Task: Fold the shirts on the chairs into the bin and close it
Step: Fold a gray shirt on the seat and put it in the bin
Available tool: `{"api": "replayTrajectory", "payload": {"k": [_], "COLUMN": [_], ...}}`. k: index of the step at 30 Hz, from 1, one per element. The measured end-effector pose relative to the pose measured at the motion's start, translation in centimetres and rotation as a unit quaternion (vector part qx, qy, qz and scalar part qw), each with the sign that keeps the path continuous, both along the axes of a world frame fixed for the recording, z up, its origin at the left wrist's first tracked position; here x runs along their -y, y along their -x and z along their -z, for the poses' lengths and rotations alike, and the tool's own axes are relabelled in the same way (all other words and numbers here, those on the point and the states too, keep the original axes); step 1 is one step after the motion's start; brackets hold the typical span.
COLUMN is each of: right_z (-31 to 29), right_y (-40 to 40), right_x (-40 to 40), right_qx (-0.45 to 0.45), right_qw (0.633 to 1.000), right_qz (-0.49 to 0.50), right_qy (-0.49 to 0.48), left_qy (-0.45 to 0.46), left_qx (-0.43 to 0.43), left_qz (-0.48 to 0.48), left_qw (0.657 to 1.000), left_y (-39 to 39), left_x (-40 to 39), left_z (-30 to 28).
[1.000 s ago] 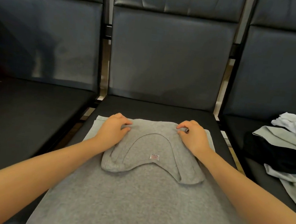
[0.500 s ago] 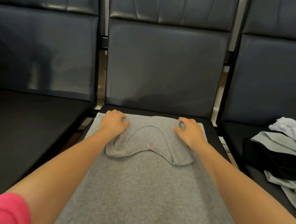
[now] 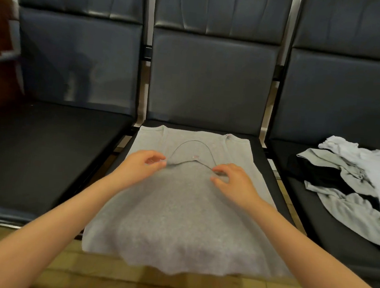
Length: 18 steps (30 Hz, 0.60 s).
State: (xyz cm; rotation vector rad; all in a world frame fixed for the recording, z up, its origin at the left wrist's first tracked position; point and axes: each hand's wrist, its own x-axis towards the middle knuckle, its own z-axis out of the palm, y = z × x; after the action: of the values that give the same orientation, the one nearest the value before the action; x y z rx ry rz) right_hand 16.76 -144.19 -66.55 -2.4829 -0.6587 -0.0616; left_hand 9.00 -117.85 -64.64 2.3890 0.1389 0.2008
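Head view: a grey shirt point(image 3: 177, 213) lay flat on the middle chair point(image 3: 211, 80), hem hanging over the seat's front edge. The left hand point(image 3: 138, 167) pinched the folded neckline at its left end; the right hand point(image 3: 234, 183) pinched its right end, fingers curled. A pile of shirts point(image 3: 356, 184) lay on the seat right of the middle chair. No bin was in view
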Motion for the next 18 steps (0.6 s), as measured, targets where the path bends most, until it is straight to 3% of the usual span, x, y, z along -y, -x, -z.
{"api": "replayTrajectory", "payload": {"k": [4,10,15,18], "right_z": [-0.7,-0.6,-0.1,0.4], "right_y": [4.9,8.6,9.0,8.7], "right_x": [0.3,2.1,3.1,2.8], "right_qx": [-0.044,-0.072,-0.09,-0.11], "right_qw": [0.998,0.989,0.967,0.97], "right_qz": [-0.031,-0.13,-0.218,-0.21], "right_qy": [-0.025,0.015,0.094,0.05], "left_qy": [-0.011,-0.05,-0.22,-0.156], "left_qx": [0.008,0.015,-0.059,-0.074], "left_qz": [0.069,0.149,0.254,0.265], "left_qw": [0.998,0.987,0.94,0.949], "left_y": [4.4,8.0,8.8,8.3], "left_x": [0.6,2.4,2.1,2.2], "left_z": [-1.4,-0.4,2.0,2.3]}}
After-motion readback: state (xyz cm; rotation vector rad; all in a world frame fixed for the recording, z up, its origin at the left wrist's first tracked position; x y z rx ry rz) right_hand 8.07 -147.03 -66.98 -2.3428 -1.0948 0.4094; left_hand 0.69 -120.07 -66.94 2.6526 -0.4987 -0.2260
